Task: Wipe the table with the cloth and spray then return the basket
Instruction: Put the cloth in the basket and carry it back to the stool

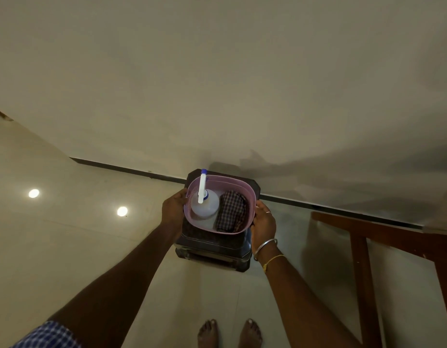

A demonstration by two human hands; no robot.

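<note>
A pink plastic basket [251,197] is held over a dark stool [212,249] that stands against the wall. Inside it, on the left, lies a translucent spray bottle [205,205] with a white and blue nozzle. On the right is a dark checked cloth [231,212]. My left hand [173,209] grips the basket's left rim. My right hand [264,226] holds its right side. I cannot tell whether the basket rests on the stool or hangs just above it.
A brown wooden table [363,229] stands at the right, its leg reaching down to the floor. A pale wall with a dark skirting strip [132,169] runs behind the stool. My bare feet [230,332] stand on the glossy tiled floor.
</note>
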